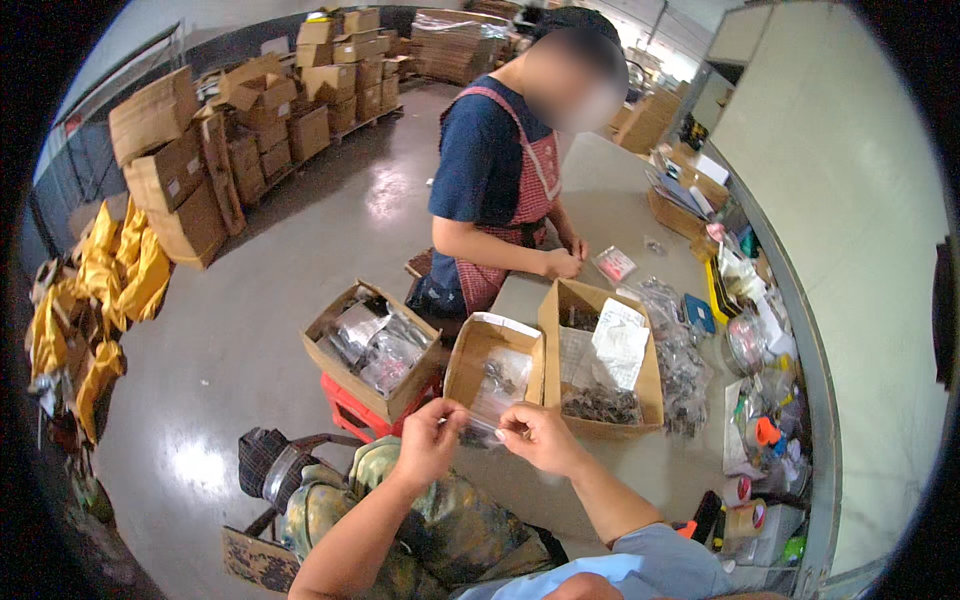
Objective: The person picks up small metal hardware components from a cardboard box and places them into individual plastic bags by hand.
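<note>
Between my two hands a small transparent plastic bag (484, 412) is stretched by its edge. My left hand (433, 438) pinches one end of it with thumb and fingers. The other end is in the closed fingers of my right hand (541, 438). Just beyond the bag stands an open cardboard box (463, 372), with transparent bags of small dark parts in it. A larger open carton (650, 392) to its right holds dark small parts and a white paper sheet (620, 343). What the bag contains, if anything, is too small to tell.
A carton of filled plastic bags (372, 395) rests on a red stool (350, 412) at left. Across the table (600, 185), a person in a checked apron (535, 165) works with both hands. Bags, tape rolls and tools (775, 430) line the table's right side. Stacked cartons (330, 80) stand behind.
</note>
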Motion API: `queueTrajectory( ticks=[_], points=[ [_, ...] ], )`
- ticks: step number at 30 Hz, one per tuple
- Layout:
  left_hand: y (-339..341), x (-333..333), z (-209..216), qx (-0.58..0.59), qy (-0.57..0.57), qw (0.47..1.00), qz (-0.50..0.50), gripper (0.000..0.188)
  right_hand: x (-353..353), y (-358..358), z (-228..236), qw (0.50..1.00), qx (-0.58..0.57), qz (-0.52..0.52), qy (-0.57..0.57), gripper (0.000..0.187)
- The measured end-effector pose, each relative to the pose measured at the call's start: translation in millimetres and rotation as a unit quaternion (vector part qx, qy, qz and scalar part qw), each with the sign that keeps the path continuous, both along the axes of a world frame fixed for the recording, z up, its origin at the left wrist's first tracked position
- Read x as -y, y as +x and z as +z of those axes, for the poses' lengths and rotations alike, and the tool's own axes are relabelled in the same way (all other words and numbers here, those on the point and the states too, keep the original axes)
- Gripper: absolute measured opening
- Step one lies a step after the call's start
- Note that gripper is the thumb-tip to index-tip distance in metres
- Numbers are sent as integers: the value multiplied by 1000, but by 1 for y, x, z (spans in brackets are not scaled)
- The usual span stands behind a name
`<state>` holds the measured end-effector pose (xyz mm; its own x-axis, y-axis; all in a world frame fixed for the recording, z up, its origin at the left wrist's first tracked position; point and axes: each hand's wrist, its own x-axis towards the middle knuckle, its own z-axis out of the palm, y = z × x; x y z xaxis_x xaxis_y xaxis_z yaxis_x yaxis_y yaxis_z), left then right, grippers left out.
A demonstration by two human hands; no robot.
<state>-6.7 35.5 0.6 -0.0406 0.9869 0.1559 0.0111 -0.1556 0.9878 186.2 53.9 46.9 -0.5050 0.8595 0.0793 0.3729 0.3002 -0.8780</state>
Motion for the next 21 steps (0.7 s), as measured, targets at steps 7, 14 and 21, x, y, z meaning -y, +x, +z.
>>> queueTrajectory(
  ticks=[7,14,21],
  points=[
    [12,2,-1,59,-60,995,-49,12,11,38,3,996,28,-40,76,10],
    [7,3,-5,53,-66,996,-40,20,-11,163,23,909,64,-362,195,8],
    [12,-4,-24,11,-70,997,-44,22,-41,126,6,927,162,-272,202,8]
  ],
)
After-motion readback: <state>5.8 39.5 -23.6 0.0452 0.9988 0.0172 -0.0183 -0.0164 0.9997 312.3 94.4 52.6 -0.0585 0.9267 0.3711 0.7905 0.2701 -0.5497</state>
